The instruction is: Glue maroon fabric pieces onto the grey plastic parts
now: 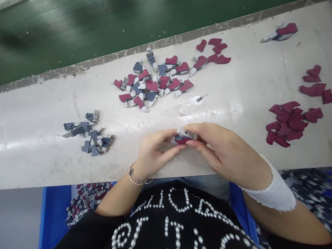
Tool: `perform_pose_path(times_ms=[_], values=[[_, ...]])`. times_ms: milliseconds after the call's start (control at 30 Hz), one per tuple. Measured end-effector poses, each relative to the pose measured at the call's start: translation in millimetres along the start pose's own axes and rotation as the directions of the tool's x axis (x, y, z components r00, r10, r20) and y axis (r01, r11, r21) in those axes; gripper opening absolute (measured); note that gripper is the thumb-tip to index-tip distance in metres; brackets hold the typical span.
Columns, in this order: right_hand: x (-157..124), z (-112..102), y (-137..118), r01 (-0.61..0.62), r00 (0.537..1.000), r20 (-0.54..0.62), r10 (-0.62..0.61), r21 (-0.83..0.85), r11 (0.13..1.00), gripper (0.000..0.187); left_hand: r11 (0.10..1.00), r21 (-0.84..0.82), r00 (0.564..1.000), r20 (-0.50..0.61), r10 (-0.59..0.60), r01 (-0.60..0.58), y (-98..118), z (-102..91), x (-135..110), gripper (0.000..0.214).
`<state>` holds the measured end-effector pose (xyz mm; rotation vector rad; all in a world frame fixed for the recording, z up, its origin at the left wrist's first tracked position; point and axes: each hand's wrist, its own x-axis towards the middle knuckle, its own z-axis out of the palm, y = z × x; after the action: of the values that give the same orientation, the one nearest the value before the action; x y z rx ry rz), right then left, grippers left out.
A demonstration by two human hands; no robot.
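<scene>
Between both hands, just above the front part of the table, is a small plastic part (184, 135) in grey, dark blue and maroon. My left hand (158, 148) pinches it from the left with thumb and fingers. From the right, my right hand (218, 145) grips its other end, thumb along the lower edge. The fingers cover some of the part. Beyond the hands, a white blob of glue-like stuff (195, 100) lies on the table with a thin dark-tipped tool (201, 98) in it.
Grey-blue parts (88, 133) are heaped at left, parts with maroon covers (155, 81) at the back middle. Loose maroon pieces (289, 124) lie at right; a single part (282, 33) is at far right. Blue bins (55, 214) of parts stand below the table's front edge.
</scene>
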<state>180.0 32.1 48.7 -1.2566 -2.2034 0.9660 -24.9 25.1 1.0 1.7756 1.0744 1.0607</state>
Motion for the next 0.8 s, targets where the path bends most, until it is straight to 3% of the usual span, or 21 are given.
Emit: perform_pose_path(times_ms=[100,233,333,500,667,800], values=[[-3,-4,0,0.061,0.997,0.053,-0.057,-0.066,0.996,0.021,0.998,0.04,0.996,0.078,0.042,-0.046,5,-3.1,4,0.018],[-5,-11,-1,0.169,0.983,0.087,-0.164,-0.047,0.985,0.019,0.999,-0.028,0.996,0.082,0.023,-0.021,11,-2.4,3,0.016],[-3,-15,0,0.235,0.968,0.085,-0.234,0.003,0.972,0.019,0.968,-0.223,0.991,0.093,-0.098,0.117,13,-0.3,-2,0.018],[3,-14,1,0.264,0.955,0.112,-0.274,0.095,0.96,0.023,0.829,-0.467,0.951,0.163,-0.262,0.308,13,0.3,-5,0.019],[5,-13,1,0.266,0.956,0.097,-0.276,0.104,0.958,0.024,0.821,-0.474,0.948,0.145,-0.285,0.319,13,0.2,-4,0.023],[4,-15,2,0.238,0.965,0.09,-0.246,0.089,0.967,0.023,0.884,-0.407,0.974,0.103,-0.203,0.228,12,-0.4,-3,0.024]])
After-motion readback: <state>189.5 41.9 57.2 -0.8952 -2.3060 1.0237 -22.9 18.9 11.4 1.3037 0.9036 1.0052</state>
